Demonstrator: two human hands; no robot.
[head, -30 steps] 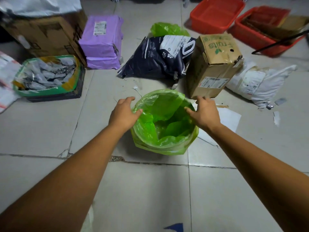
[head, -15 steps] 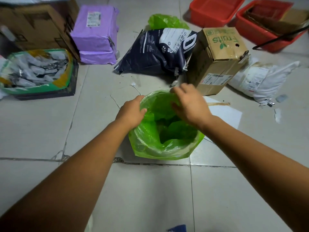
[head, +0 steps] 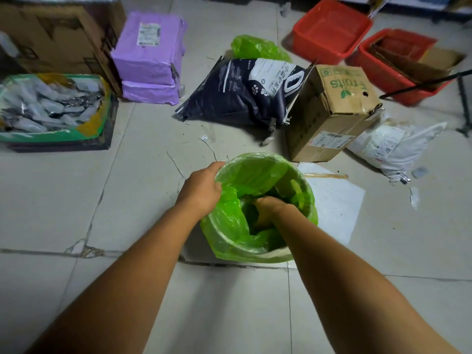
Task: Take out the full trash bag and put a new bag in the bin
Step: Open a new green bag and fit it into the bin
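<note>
A small round bin (head: 274, 253) stands on the tiled floor, lined with a bright green plastic bag (head: 229, 226) whose edge folds over the rim. My left hand (head: 201, 190) grips the bag at the rim's left side. My right hand (head: 268, 208) reaches down inside the bin, pressed against the green plastic; its fingers are partly hidden in the folds. A second green bag (head: 255, 48), bunched and full-looking, lies on the floor at the back behind a dark sack.
Ahead lie a dark printed sack (head: 245, 93), a cardboard fruit box (head: 332, 111) and a white parcel (head: 390, 146). Purple parcels (head: 150, 57), a brown carton (head: 51, 39) and a green-lined crate (head: 51, 111) stand left. Two red tubs (head: 329, 29) sit back right. White paper (head: 334, 200) lies beside the bin.
My right hand moved from the bin's right rim, across the top, down into the bag. My left hand stayed at the left rim, holding the bag.
</note>
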